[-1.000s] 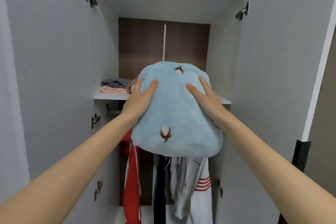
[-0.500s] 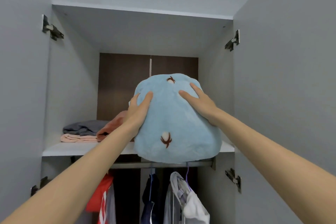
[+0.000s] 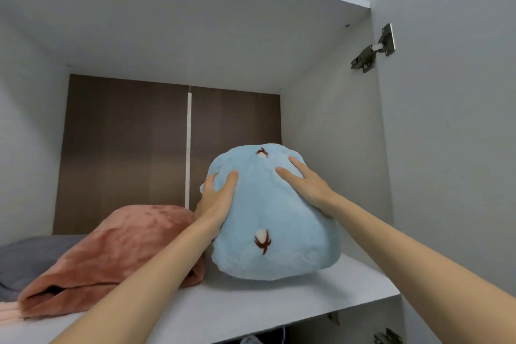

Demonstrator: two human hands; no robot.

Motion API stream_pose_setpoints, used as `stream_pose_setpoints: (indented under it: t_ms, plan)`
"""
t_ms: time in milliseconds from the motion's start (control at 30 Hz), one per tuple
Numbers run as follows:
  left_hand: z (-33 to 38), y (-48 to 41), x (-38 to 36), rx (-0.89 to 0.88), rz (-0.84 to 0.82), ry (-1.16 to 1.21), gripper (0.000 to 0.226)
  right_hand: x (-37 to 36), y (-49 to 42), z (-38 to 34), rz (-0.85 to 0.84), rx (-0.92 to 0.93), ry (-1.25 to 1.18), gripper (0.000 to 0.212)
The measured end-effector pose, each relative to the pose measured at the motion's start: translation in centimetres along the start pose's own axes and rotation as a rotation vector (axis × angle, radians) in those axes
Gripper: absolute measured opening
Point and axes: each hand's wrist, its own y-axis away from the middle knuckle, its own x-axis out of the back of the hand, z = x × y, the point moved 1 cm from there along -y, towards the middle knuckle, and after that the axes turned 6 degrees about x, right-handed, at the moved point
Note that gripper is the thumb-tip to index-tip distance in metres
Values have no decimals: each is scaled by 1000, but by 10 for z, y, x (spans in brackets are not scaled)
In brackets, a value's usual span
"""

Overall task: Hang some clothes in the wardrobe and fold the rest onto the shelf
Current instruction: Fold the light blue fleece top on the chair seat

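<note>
Two bare hands steady a folded pale-blue fleece bundle point(image 3: 268, 220) on the white shelf point(image 3: 279, 307) inside an open wardrobe point(image 3: 452, 148), seen from the head camera. The bundle sits on the right half of the shelf, close to the right side wall and a little back from the near edge — plump, rounded, dotted with small white-and-brown cotton-boll motifs. The left hand point(image 3: 215, 198) lies against the bundle's left flank, its fingers point(image 3: 230, 180) spread and curved round the fabric, thumb on the near face. The right hand point(image 3: 310, 187) rests flat on the upper right of the bundle, fingers point(image 3: 296, 163) straight and slightly apart, pressing into the pile rather than clutching it. Both forearms reach up from the bottom of the frame.

Just left of the bundle, touching or nearly touching it behind the left wrist, lies a folded rust-pink blanket point(image 3: 117, 254). A grey folded garment point(image 3: 33, 257) sits farther left, partly under the blanket, and a strip of pale pink cloth point(image 3: 8, 313) shows at the shelf's near left corner.

The far wall is a dark brown panel point(image 3: 125, 148) split by a thin light strip. A metal hinge point(image 3: 374, 50) is fixed high on the right side, with a second one point(image 3: 388, 338) blurred at the lower right. Below the shelf's near edge a sliver of hanging clothes point(image 3: 251, 340) shows — too little to make out.
</note>
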Motion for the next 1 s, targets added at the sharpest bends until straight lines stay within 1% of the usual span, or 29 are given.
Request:
stream_pose_setpoints:
  t_ms: [100,267,367,433,500,533,567,600,633,667,700,733,767,833,867,933,1000]
  plan:
    - [-18,-31,-22,32,-26,-7,73,-4,-27,23,-19,-48,39,70]
    - [-40,-71,-55,74,-60,-34,72,-9,-67,62,-38,-94,106,70]
    - [-56,-86,-69,110,-124,-66,71,-15,-80,86,-49,-112,165,66]
    - [-64,-92,-72,123,-174,-139,68,-20,-87,100,-9,-104,191,59]
    - [-67,-96,-73,109,-178,-311,63,-23,-91,105,68,-74,290,51]
    - [-64,-97,-72,72,-135,-452,59,-24,-91,103,130,-35,387,45]
    - [-59,-97,-70,-7,-60,-600,54,-24,-91,98,193,41,504,40]
    - [-52,-96,-68,-136,26,-704,49,-24,-90,91,236,140,614,34]
    - [-45,-94,-67,-297,91,-742,43,-24,-88,85,253,225,686,29]
    - [-39,-93,-67,-448,120,-731,39,-25,-86,78,250,277,717,27]
    - [-34,-92,-69,-559,116,-711,36,-25,-84,74,236,289,706,27]
    - [-31,-92,-71,-610,83,-696,35,-25,-82,72,210,276,670,28]
    - [-28,-93,-73,-594,30,-679,35,-26,-79,72,177,254,628,29]
    - [-26,-95,-81,-478,-90,-665,38,-28,-71,77,111,226,574,37]
    - [-25,-95,-85,-434,-125,-673,39,-30,-68,82,81,215,558,43]
    - [-26,-97,-92,-364,-155,-715,41,-34,-63,93,36,188,513,53]
    - [-27,-104,-97,-307,-181,-753,43,-36,-64,103,16,145,479,56]
